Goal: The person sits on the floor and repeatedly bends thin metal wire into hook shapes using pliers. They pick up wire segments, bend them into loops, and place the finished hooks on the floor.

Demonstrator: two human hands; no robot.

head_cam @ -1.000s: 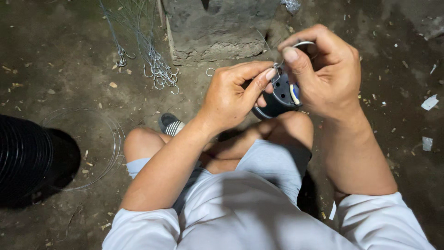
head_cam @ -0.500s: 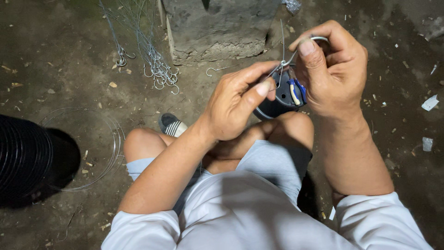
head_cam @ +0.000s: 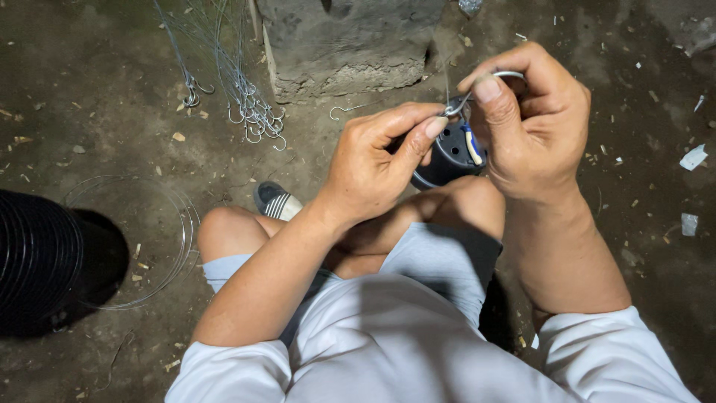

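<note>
My left hand and right hand pinch a wire over a dark fitting, mid-twist; next needs firm grip.

Hands: two, left hand and right hand
Black round part: one
Stone block: one
Black ribbed stack: one
Loose wire ring: one

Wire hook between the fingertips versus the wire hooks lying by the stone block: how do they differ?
The wire hook in hand is single, pinched between the left hand and right hand, above a dark round part. The hooked wires on the floor are many, bunched, untouched, beside the stone block. Both are thin silvery wire with curled ends.
</note>
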